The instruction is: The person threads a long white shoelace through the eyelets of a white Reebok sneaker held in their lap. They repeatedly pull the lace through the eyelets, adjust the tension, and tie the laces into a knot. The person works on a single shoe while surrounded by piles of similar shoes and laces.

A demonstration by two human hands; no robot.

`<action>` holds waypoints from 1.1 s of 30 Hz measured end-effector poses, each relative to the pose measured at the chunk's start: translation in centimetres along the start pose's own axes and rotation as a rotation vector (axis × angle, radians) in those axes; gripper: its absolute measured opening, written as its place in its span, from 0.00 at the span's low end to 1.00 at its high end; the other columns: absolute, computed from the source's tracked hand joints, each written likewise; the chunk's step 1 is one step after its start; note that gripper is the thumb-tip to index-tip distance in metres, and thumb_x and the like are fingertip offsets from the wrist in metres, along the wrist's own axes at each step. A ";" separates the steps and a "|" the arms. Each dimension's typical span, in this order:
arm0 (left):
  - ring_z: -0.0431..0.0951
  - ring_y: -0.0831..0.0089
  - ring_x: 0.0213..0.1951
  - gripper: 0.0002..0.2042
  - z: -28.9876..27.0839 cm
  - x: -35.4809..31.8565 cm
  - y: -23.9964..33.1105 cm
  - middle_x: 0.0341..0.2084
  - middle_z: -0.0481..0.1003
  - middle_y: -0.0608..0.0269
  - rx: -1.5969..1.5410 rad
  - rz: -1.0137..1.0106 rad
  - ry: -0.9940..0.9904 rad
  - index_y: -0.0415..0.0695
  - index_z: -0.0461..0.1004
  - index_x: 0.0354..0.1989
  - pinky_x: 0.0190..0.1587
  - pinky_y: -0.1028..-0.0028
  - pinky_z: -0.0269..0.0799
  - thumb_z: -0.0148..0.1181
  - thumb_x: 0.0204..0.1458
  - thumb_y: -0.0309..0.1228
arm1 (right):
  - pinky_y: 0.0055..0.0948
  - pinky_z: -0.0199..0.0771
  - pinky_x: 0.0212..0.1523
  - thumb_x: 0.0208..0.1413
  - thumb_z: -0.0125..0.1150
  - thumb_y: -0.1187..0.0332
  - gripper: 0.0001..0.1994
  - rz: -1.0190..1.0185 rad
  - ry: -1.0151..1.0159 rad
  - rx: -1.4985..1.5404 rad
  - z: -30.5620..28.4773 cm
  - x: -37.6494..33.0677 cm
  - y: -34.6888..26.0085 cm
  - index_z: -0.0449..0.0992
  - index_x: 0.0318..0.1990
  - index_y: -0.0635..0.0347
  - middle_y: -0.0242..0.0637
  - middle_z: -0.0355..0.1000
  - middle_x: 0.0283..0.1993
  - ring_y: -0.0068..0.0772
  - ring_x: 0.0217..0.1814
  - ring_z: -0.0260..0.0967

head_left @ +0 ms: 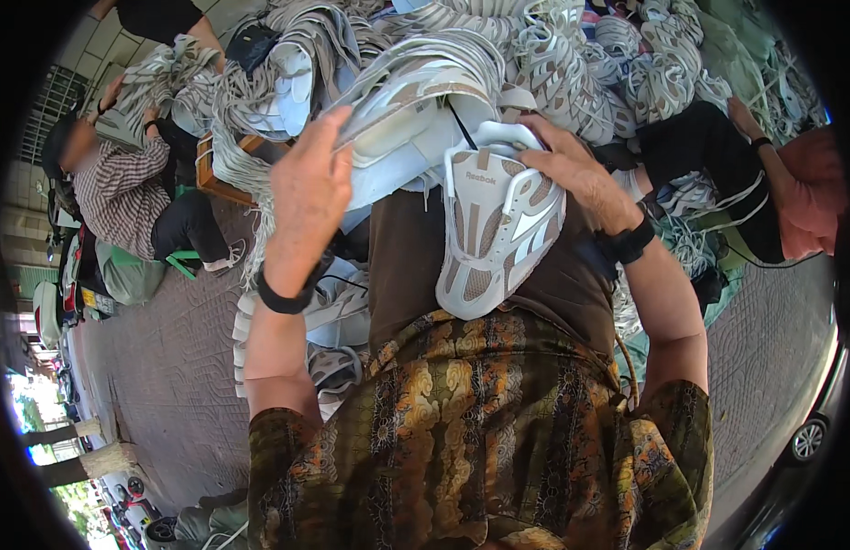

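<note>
A grey-and-white shoe upper (485, 234) with brown mesh patches lies over my lap, toe pointing toward me. My right hand (581, 170) grips its collar at the far end. In front of my knees is a thick layered stack of similar uppers (425, 78), curved side up. My left hand (310, 188) is raised at the stack's left edge, fingers stretched upward; whether they touch it I cannot tell. A thin black cord (461, 126) runs between the stack and the upper on my lap.
Heaps of uppers (572, 78) spread across the far side. At left, a person in a checked shirt (122, 192) sits handling a bundle; another person's arm (764, 151) reaches in at right. More uppers (338, 307) lie beside my left leg. A wooden crate (228, 170) stands at left.
</note>
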State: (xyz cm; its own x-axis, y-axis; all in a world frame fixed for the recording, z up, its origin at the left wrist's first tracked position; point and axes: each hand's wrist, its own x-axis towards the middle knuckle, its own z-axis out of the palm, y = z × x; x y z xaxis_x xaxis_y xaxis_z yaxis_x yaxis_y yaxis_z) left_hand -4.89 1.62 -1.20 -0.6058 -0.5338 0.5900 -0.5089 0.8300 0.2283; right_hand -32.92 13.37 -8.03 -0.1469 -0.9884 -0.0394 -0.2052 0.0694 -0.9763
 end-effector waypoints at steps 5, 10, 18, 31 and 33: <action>0.72 0.54 0.53 0.16 0.5 -2.3 4.6 0.50 0.72 0.52 0.051 0.294 0.193 0.41 0.74 0.46 0.55 0.57 0.67 0.60 0.46 0.22 | 0.27 0.72 0.47 0.51 0.53 0.75 0.26 0.030 -0.016 0.035 0.4 -0.2 -1.4 0.65 0.60 0.63 0.42 0.72 0.49 0.31 0.47 0.72; 0.72 0.54 0.53 0.15 3.0 -0.5 4.9 0.49 0.72 0.51 0.064 0.370 0.172 0.39 0.75 0.44 0.56 0.56 0.67 0.58 0.45 0.22 | 0.26 0.72 0.44 0.44 0.59 0.76 0.23 -0.005 -0.089 -0.063 -0.3 1.0 -0.2 0.72 0.52 0.63 0.36 0.72 0.45 0.26 0.44 0.70; 0.76 0.61 0.44 0.07 4.6 4.3 -4.8 0.39 0.77 0.57 0.076 0.287 0.205 0.41 0.73 0.27 0.46 0.65 0.69 0.53 0.41 0.17 | 0.23 0.64 0.46 0.43 0.58 0.75 0.23 -0.036 -0.118 0.262 -1.9 0.2 3.3 0.72 0.51 0.67 0.34 0.72 0.42 0.24 0.44 0.67; 0.77 0.57 0.43 0.12 6.5 -4.8 4.5 0.42 0.76 0.51 -0.419 0.047 0.096 0.35 0.73 0.42 0.47 0.65 0.73 0.56 0.47 0.18 | 0.23 0.66 0.47 0.45 0.59 0.74 0.20 -0.035 -0.232 0.494 -2.3 1.7 4.5 0.73 0.49 0.66 0.34 0.73 0.41 0.24 0.45 0.70; 0.77 0.61 0.43 0.13 9.3 -7.1 1.5 0.43 0.76 0.54 -0.747 -0.385 -0.142 0.36 0.71 0.46 0.48 0.66 0.73 0.55 0.51 0.21 | 0.22 0.67 0.45 0.46 0.59 0.75 0.18 -0.049 -0.226 0.510 -1.9 1.7 4.0 0.73 0.48 0.66 0.34 0.73 0.40 0.25 0.42 0.70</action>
State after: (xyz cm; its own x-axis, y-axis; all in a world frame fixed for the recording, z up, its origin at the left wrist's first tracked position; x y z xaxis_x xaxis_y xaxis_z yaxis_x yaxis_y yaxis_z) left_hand -7.03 5.11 -12.25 -0.5695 -0.7747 0.2747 -0.1883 0.4482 0.8738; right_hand -35.81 12.22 -11.56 0.0735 -0.9971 0.0185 0.2962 0.0041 -0.9551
